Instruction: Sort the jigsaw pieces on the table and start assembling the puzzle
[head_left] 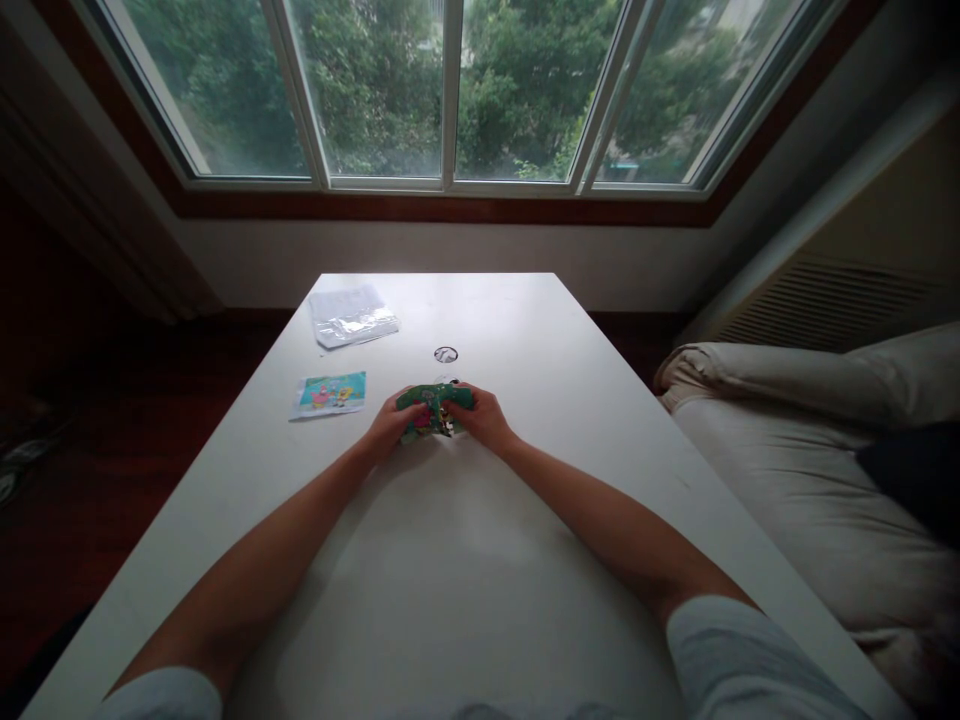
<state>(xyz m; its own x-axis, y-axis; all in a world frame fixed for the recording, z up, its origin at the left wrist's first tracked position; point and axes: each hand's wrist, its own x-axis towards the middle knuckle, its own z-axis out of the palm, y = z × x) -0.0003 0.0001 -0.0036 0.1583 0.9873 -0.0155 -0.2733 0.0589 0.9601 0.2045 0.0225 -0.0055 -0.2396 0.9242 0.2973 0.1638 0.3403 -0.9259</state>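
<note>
Both hands grip a small green printed sheet or packet (435, 397) with pink, white and dark patches, above the middle of the white table (465, 560). Whether it is card, cloth or plastic I cannot tell. My left hand (389, 424) is closed on its left end, thumb on the near face. On the right end my right hand (486, 420) is closed in the same way. Just beyond it lies a small round piece (445, 354) with a dark rim. Something small and pale, partly hidden, shows between that piece and the green thing.
A picture card (330, 394) with yellow and pink cartoon figures on turquoise lies left of my hands. Farther back is a clear plastic sleeve (354, 316) with white paper. A window (450, 190) stands beyond the table, and a pale sofa (757, 470) is at the right.
</note>
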